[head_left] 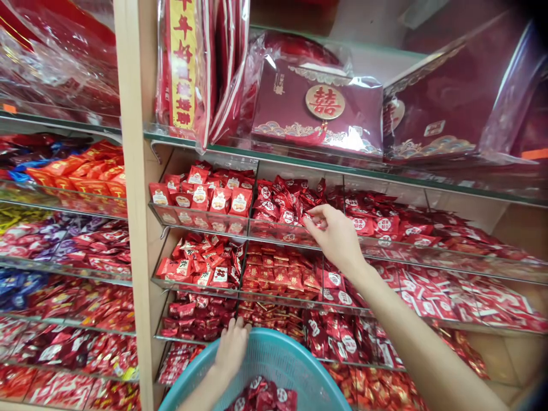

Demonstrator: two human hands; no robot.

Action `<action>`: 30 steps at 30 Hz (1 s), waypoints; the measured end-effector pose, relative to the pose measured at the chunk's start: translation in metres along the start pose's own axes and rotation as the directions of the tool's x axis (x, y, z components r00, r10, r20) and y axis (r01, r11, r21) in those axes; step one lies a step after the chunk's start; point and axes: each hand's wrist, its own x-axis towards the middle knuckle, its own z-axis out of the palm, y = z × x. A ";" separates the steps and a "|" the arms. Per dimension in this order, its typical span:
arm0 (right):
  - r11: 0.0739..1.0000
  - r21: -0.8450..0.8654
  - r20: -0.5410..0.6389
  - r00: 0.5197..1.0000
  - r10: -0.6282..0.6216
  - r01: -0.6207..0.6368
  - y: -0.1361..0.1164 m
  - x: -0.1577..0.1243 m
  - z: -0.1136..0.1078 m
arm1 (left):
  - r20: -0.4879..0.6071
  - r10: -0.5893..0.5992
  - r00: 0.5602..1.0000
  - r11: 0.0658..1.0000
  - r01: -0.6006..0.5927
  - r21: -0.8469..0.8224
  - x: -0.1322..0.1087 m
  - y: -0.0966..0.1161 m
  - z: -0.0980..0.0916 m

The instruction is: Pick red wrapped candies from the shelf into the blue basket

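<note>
My right hand point(336, 233) reaches to the upper candy shelf, thumb and fingers pinched on a small red wrapped candy point(306, 220) at the bin's front edge. Behind it lies a heap of red wrapped candies point(280, 200) with round white labels. Lower down, my left hand point(231, 348) grips the far rim of a turquoise plastic basket point(282, 342), its fingers bent over the edge. Several dark red wrapped candies point(268, 395) with white labels lie at the bottom of the basket, partly cut off by the frame.
Clear dividers split the shelves into bins of red candies point(280, 271). A glass shelf point(274, 153) above carries maroon gift bags point(317, 108) and red packets in plastic. A wooden upright point(135, 200) separates another rack of colourful candies point(81, 171) on the left.
</note>
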 end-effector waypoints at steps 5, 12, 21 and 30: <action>0.975 -0.179 0.041 0.989 0.142 -0.132 -0.008 0.028 0.008 | -0.004 -0.009 1.000 1.000 0.009 -0.005 -0.001 0.002 -0.003; 0.960 -0.066 -0.042 0.962 0.269 -0.271 0.004 0.036 0.012 | -0.016 -0.001 1.000 1.000 0.001 -0.001 0.001 0.000 0.001; 0.804 0.512 -0.198 0.869 0.453 -0.303 0.006 0.017 -0.014 | -0.009 0.002 1.000 1.000 -0.002 -0.018 0.001 -0.001 0.000; 0.570 0.549 0.636 0.748 0.189 -0.611 -0.020 -0.163 0.044 | -0.067 0.049 0.997 0.999 -0.048 0.008 -0.001 0.001 -0.002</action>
